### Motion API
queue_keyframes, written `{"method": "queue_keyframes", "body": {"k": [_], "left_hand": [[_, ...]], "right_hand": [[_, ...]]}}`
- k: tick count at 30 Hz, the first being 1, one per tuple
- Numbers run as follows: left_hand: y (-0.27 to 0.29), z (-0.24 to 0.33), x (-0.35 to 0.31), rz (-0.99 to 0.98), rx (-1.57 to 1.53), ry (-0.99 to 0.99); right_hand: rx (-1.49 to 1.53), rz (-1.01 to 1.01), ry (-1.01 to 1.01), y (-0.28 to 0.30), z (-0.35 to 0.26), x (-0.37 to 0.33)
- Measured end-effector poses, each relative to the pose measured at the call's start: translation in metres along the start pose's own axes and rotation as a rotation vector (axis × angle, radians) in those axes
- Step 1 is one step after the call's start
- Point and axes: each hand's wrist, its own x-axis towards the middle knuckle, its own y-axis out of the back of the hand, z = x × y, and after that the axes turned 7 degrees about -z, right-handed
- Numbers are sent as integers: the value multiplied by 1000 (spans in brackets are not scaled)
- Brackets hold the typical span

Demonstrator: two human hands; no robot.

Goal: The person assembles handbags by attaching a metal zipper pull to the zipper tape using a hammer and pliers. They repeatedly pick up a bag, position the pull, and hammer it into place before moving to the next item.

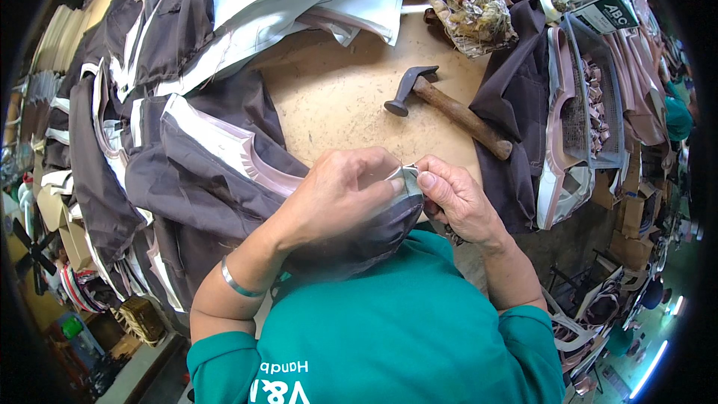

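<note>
Close in front of my chest, both hands are closed on the edge of a dark brown fabric piece that hangs down toward my lap. My left hand is slightly blurred and pinches the pale edge strip from the left. On the right side, my right hand grips the same edge between thumb and bent forefinger. The two sets of fingertips are a short gap apart. A brown fabric piece with a white and pink curved trim lies just left of my left hand.
A hammer with a wooden handle lies beyond my hands on the tan worktable. A bundle of tangled threads sits at the far edge. More brown fabric and a wire-mesh basket are at the right; white sheets lie far left.
</note>
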Motion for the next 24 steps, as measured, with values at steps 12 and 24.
{"method": "queue_keyframes", "body": {"k": [12,24], "left_hand": [[2,2,0,-24,-23,70],[1,10,0,-19,74,118]], "right_hand": [[-124,57,69,0,9,2],[-180,78,185,-2,18,11]]}}
